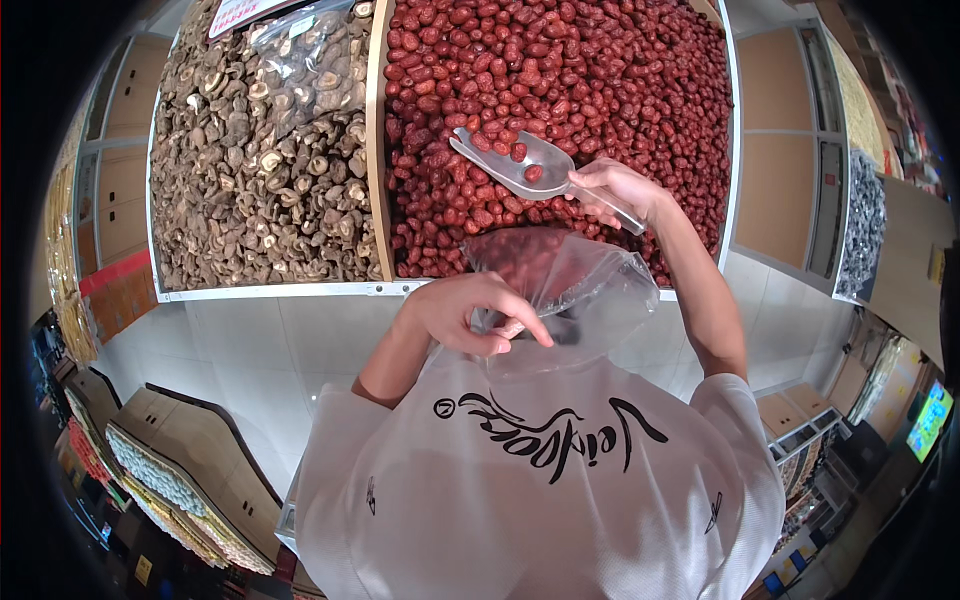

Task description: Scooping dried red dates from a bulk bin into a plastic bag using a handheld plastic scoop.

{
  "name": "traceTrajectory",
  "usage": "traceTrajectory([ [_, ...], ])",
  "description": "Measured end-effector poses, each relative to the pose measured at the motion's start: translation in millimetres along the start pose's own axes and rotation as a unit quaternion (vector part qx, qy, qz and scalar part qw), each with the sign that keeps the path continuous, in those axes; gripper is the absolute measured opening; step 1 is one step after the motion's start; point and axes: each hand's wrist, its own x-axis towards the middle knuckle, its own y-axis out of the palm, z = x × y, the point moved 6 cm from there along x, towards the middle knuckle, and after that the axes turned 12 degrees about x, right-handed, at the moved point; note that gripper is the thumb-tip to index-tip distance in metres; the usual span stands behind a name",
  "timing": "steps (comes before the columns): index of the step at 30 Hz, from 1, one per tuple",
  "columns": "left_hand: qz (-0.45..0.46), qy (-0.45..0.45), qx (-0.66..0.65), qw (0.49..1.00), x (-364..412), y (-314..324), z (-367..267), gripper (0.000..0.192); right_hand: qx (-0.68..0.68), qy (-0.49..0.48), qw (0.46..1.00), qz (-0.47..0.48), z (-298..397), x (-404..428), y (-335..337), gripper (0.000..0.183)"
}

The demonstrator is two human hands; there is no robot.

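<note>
My right hand (pixel 619 191) grips the handle of a clear plastic scoop (pixel 536 154), whose bowl holds a few red dates and rests over the heap of dried red dates (pixel 615 90). My left hand (pixel 487 311) pinches the rim of a clear plastic bag (pixel 600 289) between thumb and fingers, at the bin's near edge in front of my shirt. The bag's mouth gapes to the right. Dates show through its far part; whether they lie inside or behind it I cannot tell.
Left of a wooden divider (pixel 380 150) lies a bin of dried mushrooms (pixel 255 180), with a clear bag (pixel 307 67) and a sign (pixel 240 15) on top. A white metal edge (pixel 300 291) runs along the front of both bins. More display bins stand at both sides, beyond the tiled floor (pixel 240 352).
</note>
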Motion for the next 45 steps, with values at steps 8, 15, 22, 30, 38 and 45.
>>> traceTrajectory([
  [8, -0.01, 0.001, 0.012, 1.0, -1.4, -3.4, -2.4, 0.031, 0.049, -0.021, 0.998, -0.029, -0.1, -10.2, -12.9, 0.041],
  [15, -0.016, 0.035, 0.006, 0.999, 3.3, -3.2, -8.2, 0.039, 0.074, -0.047, 0.996, -0.029, 0.8, -10.3, -6.6, 0.042],
  [22, -0.02, 0.013, -0.003, 1.0, 3.7, -5.5, -9.3, 0.034, 0.068, -0.071, 0.995, -0.017, 21.7, 12.3, 4.2, 0.042],
  [30, -0.096, -0.017, 0.015, 0.995, -2.7, -15.5, -3.5, 0.041, 0.076, -0.086, 0.992, -0.046, 13.2, -6.1, -2.9, 0.039],
  [38, -0.185, -0.039, -0.082, 0.979, -4.8, -19.4, -0.1, 0.04, -0.018, -0.142, 0.982, -0.122, 23.4, -4.2, 1.3, 0.033],
  [45, -0.272, -0.029, -0.129, 0.953, -10.0, -23.9, 12.2, 0.04, -0.119, -0.212, 0.957, -0.156, 24.2, -4.2, 12.6, 0.032],
])
